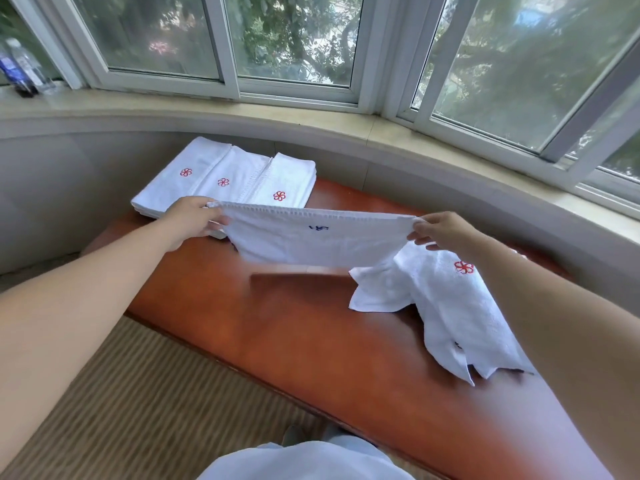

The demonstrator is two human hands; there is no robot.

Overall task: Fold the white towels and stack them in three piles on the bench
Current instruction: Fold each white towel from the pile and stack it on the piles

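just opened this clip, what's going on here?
A person is folding white towels at a window bench. The left hand and right hand each pinch a top corner of one towel, stretched between them above the bench, with a blue mark facing the camera. Three piles of folded towels, each with a red flower logo on top, sit side by side at the bench's far left. A loose heap of unfolded towels lies on the bench on the right.

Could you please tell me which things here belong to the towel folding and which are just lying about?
Part of the job:
held towel, pinched by left hand and right hand
folded piles
unfolded towels
bench

Just lying about:
water bottles on the windowsill
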